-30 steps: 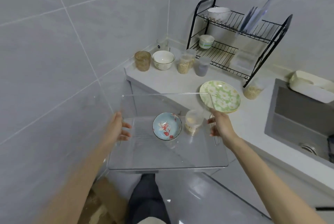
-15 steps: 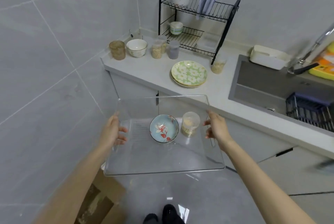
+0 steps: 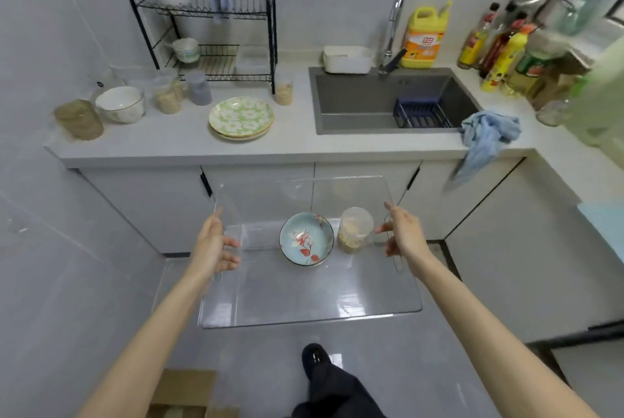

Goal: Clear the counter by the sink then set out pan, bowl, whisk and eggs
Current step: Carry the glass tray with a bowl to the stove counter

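I hold a clear plastic bin (image 3: 304, 299) in front of the counter, below its edge. My left hand (image 3: 212, 245) grips its left wall and my right hand (image 3: 401, 235) grips its right wall. Inside the bin sit a blue bowl with red flowers (image 3: 305, 238) and a small clear jar of grains (image 3: 354, 230). On the counter (image 3: 175, 144) left of the sink (image 3: 364, 103) lie stacked green flowered plates (image 3: 241, 117), a white bowl (image 3: 120, 103), an amber cup (image 3: 79, 119) and several jars (image 3: 167, 95).
A black dish rack (image 3: 209, 29) with bowls stands at the back of the counter. A yellow detergent bottle (image 3: 423, 36), a faucet (image 3: 393, 29) and sauce bottles (image 3: 499, 46) stand by the sink. A blue cloth (image 3: 486, 137) hangs over the counter edge. Cardboard (image 3: 182, 394) lies on the floor.
I have stepped back and turned right with the bin. The whole counter and sink have come into view. Both hands keep their hold on the bin.
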The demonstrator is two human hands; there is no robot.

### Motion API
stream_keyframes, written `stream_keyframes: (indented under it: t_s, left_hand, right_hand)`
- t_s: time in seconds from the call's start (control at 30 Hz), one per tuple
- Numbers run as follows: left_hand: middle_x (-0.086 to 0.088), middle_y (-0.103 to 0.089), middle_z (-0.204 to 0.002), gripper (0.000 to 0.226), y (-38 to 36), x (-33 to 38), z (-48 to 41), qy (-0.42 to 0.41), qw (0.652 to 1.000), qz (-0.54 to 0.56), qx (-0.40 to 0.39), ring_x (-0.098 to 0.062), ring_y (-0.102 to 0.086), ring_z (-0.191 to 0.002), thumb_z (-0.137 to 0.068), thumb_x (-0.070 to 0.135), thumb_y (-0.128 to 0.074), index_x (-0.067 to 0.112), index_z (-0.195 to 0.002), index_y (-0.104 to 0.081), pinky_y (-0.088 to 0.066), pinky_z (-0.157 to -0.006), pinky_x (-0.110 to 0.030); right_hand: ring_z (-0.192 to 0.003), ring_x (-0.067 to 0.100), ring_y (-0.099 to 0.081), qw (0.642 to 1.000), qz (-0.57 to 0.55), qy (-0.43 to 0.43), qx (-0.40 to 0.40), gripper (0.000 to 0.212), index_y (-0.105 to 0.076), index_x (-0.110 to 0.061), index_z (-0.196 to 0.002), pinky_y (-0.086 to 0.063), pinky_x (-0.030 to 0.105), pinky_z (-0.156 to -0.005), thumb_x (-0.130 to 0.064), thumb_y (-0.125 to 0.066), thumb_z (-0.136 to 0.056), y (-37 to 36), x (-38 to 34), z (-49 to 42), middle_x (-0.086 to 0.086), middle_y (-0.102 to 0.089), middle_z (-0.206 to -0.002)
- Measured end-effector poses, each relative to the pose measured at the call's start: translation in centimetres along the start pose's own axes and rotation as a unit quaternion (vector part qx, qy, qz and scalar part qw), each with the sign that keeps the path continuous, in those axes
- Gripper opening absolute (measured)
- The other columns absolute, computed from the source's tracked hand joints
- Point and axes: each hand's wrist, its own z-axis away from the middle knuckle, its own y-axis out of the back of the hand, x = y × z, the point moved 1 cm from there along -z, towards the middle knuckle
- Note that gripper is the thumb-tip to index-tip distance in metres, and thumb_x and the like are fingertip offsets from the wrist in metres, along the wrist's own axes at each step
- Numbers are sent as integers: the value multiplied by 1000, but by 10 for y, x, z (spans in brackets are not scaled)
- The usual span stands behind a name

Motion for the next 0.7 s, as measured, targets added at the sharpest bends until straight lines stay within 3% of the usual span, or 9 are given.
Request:
stream_keyframes:
  t_s: [0.17, 0.37, 0.57, 0.7]
  left_hand:
    - [-8, -53, -79, 41, -58, 11, 25, -27, 994, -47, -90, -20, -50, -49, -104, 30, -24, 32, -144, -31, -44, -34, -17]
    - [-8, -53, -76, 41, -157, 15, 70, -70, 972, -100, -202, -7, -50, -30, -104, 32, -23, 29, -144, -32, -41, -31, -16]
    - [-8, -53, -78, 43, -266, 13, 147, -111, 933, -138, -312, -16, -49, -44, -104, 35, -22, 29, -146, -30, -42, -34, -17]
    - [-8, -53, -77, 42, -348, 3, 219, -130, 903, -156, -379, -18, -49, -45, -103, 31, -21, 30, -144, -33, -41, -33, -18]
  right_hand:
    - [-41, 16, -37, 994, -43, -20, 100, 45, -39, -20, -143, -40, 20, -35, -21, -26, -100, 68, 38, 55, 4, -60, -74]
    - [-42, 17, -44, 970, -92, -46, 219, 42, -40, -20, -142, -40, 22, -33, -24, -26, -103, 161, 87, 125, 8, -60, -79]
    - [-32, 13, -46, 929, -147, -81, 331, 44, -39, -21, -143, -35, 16, -32, -23, -28, -100, 261, 146, 202, 9, -63, -80]
    - [-33, 13, -47, 896, -173, -94, 399, 43, -39, -20, -142, -40, 20, -32, -23, -27, -101, 336, 189, 265, 9, -61, -78]
